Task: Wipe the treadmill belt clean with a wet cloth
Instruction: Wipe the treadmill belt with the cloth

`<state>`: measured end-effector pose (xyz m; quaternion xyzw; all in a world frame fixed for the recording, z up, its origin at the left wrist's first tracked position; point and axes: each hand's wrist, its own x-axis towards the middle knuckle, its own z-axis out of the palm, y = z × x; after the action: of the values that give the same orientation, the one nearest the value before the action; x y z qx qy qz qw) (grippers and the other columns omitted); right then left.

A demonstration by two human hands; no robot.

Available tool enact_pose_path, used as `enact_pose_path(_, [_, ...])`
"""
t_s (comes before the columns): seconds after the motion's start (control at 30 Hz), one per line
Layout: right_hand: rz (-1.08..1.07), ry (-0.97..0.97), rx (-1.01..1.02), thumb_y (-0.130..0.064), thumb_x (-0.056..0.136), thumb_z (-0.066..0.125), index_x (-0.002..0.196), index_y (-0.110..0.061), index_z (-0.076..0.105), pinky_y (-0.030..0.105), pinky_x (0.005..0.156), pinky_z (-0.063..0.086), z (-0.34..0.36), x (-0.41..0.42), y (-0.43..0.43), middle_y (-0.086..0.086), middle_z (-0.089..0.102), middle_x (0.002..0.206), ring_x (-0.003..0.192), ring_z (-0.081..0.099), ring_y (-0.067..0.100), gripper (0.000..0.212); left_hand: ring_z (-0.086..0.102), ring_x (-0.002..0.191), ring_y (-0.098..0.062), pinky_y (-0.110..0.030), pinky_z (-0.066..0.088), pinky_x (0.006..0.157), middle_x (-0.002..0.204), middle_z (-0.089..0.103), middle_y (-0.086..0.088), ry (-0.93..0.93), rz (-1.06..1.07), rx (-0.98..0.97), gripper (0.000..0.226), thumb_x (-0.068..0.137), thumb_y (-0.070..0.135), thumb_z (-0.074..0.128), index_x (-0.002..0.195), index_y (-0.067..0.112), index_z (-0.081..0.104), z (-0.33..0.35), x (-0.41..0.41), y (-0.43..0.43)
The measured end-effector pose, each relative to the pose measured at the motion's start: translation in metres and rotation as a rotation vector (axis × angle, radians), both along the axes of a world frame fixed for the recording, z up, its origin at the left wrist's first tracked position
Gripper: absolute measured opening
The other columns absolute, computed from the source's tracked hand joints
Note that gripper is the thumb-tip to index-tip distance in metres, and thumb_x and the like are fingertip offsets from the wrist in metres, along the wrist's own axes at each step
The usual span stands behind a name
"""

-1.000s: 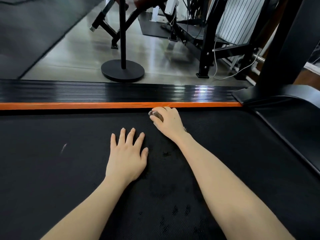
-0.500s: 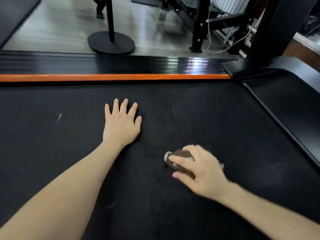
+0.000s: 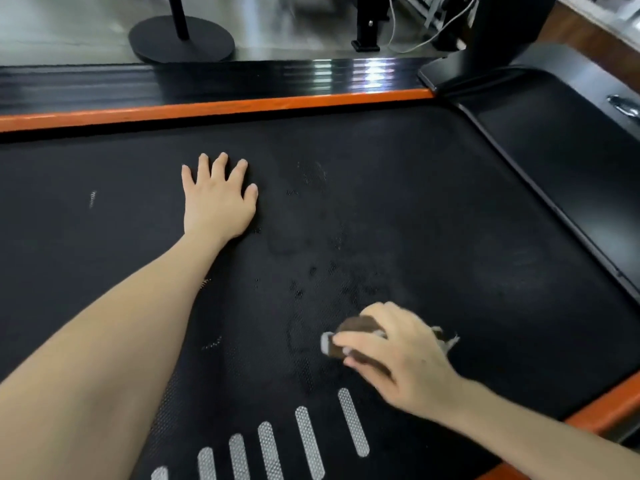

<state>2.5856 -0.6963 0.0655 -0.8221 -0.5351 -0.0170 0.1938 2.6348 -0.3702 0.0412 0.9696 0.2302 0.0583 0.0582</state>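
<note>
Finishing a pull-back stroke across the black textured treadmill belt [image 3: 450,220], right hand [image 3: 405,362] grips the crumpled brown cloth [image 3: 351,330]; left hand [image 3: 218,199] lies flat.

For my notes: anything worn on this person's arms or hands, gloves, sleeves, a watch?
Nothing shows. The left hand and right hand are ungloved, with no sleeves, watch or bracelet anywhere up to the frame edge. The right hand is slightly blurred.

This is a gym: a treadmill belt [image 3: 415,202] with orange edging [image 3: 242,105], and beyond it a round-based black stand [image 3: 181,39] and steel equipment frame [image 3: 365,29] on glossy grey flooring [image 3: 69,22].
</note>
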Motion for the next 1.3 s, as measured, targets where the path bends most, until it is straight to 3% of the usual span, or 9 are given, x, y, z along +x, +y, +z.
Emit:
enact_pose_path(0.2, [-0.456,-0.094,0.005,-0.04,0.088,0.042,0.104,-0.026,0.067,0.03,0.064,0.044,-0.008,0.049,-0.002,0.003,0.058,0.09,0.079,0.055,0.023,0.033,0.008,0.144,-0.034,-0.053,0.004,0.115,0.155,0.022,-0.012,0.007,0.009,-0.019,0.055,0.098,0.044,0.026,0.148,0.021,0.027,0.001,0.0,0.0])
enact_pose_path(0.43, [-0.472,-0.078,0.021,-0.04,0.088,0.042,0.105,-0.023,0.067,0.033,0.063,0.045,-0.005,0.042,0.0,0.007,0.059,0.089,0.078,0.055,0.025,0.034,0.023,0.14,-0.034,-0.05,0.01,0.115,0.146,0.038,-0.016,-0.273,-0.054,-0.161,0.044,0.096,0.032,0.044,0.136,0.014,0.049,0.042,-0.055,-0.038])
enact_pose_path(0.53, [-0.464,-0.09,0.021,-0.041,0.089,0.042,0.105,-0.023,0.066,0.033,0.063,0.044,-0.004,0.041,0.0,0.008,0.058,0.088,0.078,0.055,0.026,0.035,0.034,0.135,-0.038,-0.055,0.015,0.113,0.14,0.047,-0.015,-0.238,-0.248,-0.048,0.048,0.092,0.037,0.037,0.128,0.013,0.057,0.043,-0.123,-0.07])
enact_pose_path(0.7, [-0.63,-0.024,-0.032,-0.031,0.089,0.057,0.104,-0.022,0.065,0.039,0.068,0.044,-0.002,0.016,0.011,0.012,0.055,0.091,0.08,0.053,0.034,0.02,0.031,0.136,-0.039,-0.056,0.011,0.113,0.143,0.044,-0.015,-0.086,-0.201,0.0,0.052,0.093,0.04,0.032,0.133,0.016,0.053,0.026,-0.226,-0.104])
enact_pose_path(0.83, [-0.436,0.077,0.002,-0.038,0.086,0.051,0.096,-0.024,0.067,0.037,0.065,0.045,0.001,-0.049,0.012,0.01,0.053,0.085,0.074,0.053,0.032,0.024,0.029,0.137,-0.039,-0.059,0.011,0.113,0.146,0.04,-0.014,-0.009,-0.205,0.002,0.052,0.094,0.04,0.031,0.137,0.019,0.049,0.015,-0.245,-0.123])
enact_pose_path(0.93, [-0.208,0.118,-0.131,-0.038,0.085,0.053,0.099,-0.026,0.068,0.036,0.066,0.045,0.007,-0.066,-0.014,0.007,0.053,0.087,0.076,0.053,0.029,0.024,0.028,0.137,-0.039,-0.06,0.012,0.112,0.147,0.039,-0.015,-0.002,-0.216,0.017,0.052,0.094,0.04,0.03,0.139,0.019,0.047,0.013,-0.246,-0.122])
enact_pose_path(1.07, [-0.528,0.057,-0.139,-0.048,0.082,0.041,0.102,-0.026,0.069,0.042,0.076,0.049,0.015,-0.012,-0.099,0.013,0.055,0.09,0.084,0.056,0.037,0.041,0.026,0.138,-0.038,-0.059,0.01,0.113,0.147,0.039,-0.015,-0.011,-0.214,0.03,0.053,0.095,0.04,0.029,0.139,0.019,0.046,0.01,-0.246,-0.123])
enact_pose_path(1.13, [-0.703,0.091,-0.162,-0.045,0.082,0.045,0.103,-0.029,0.066,0.045,0.079,0.048,0.017,-0.003,-0.124,0.015,0.052,0.094,0.087,0.055,0.04,0.034,0.027,0.138,-0.039,-0.059,0.01,0.113,0.146,0.039,-0.016,-0.013,-0.202,0.025,0.053,0.095,0.04,0.028,0.14,0.018,0.045,0.009,-0.243,-0.123])
enact_pose_path(1.3, [-0.41,0.213,-0.124,-0.047,0.083,0.045,0.102,-0.036,0.064,0.042,0.079,0.047,0.007,-0.07,-0.047,0.008,0.058,0.093,0.086,0.053,0.03,0.029,0.028,0.137,-0.039,-0.058,0.011,0.113,0.145,0.04,-0.017,0.006,-0.21,0.028,0.053,0.096,0.04,0.026,0.141,0.019,0.044,0.007,-0.243,-0.125])
